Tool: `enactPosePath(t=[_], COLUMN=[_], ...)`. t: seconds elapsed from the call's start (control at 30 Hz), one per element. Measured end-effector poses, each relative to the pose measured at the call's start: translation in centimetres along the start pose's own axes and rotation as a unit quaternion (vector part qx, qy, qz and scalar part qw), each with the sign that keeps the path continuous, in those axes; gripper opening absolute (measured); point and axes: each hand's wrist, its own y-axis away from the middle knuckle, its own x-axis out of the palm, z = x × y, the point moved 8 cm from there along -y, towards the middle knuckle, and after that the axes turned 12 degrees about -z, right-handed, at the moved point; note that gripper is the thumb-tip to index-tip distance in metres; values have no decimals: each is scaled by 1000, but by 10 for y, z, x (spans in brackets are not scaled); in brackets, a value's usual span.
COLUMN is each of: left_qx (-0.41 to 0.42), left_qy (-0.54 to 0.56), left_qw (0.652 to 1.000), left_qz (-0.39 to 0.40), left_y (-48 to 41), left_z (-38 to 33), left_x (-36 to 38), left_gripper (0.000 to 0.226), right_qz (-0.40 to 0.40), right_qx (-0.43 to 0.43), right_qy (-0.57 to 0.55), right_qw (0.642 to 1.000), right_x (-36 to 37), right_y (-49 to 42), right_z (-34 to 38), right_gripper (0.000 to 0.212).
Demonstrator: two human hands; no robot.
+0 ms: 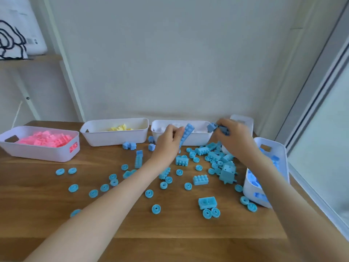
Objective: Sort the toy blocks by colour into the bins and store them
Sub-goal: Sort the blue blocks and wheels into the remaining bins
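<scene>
Four white bins line the back of the counter [170, 233], each meant for one colour. Far to the left of the left hand's grip [166, 142], the pink bin [39, 154] is heaped with pink blocks, and nearer that grip the yellow bin [115, 138] holds a small yellow pile. Both look done, so they sit out of the working area.

The left hand's grip is closed around a long blue block [186, 135], held upright just in front of the white-block bin [198, 138]; it appears lifted clear of the scatter, ready to be carried across.

Below and between the two grips, loose blue blocks and wheels [200, 179] lie strewn over the counter, thickest under the right hand. These are what remains to sort.

The right hand's grip [232, 137] is closed on a small cluster of blue pieces [217, 128], raised above the pile. Just right of and below that grip, the blue bin [279, 152] stands close by, partly filled, probably so each handful has a short trip. A further bin behind the right hand is mostly hidden.
</scene>
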Motion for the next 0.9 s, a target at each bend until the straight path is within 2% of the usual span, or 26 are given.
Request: enactPosePath(t=[0.17,0.3,0.47,0.57,0.63,0.73,0.9], left_qx=[42,52,41,55,88,156,256], left_qy=[-4,-21,-64,-120,-169,-228,-336], left_qw=[999,996,991,980,968,944,874], left_qz=[31,69,113,145,166,183,242], left_y=[21,45,61,67,70,74,89], left_z=[-48,-74,-81,-79,-80,-83,-85], left_x=[79,132,167,177,184,190,206], left_gripper=[30,25,21,21,25,29,35], right_qz=[15,16,5,54,90,85,126], right_qx=[86,105,151,146,145,150,71], right_qy=[87,117,130,137,122,99,235], right_qw=[992,987,980,978,978,980,961], right_x=[-39,-60,-76,-62,-51,-45,-34], right_y=[10,20,22,24,29,32,37], right_z=[-65,-100,-146,-162,-167,-167,-159], right_gripper=[12,13,18,22,28,33,37])
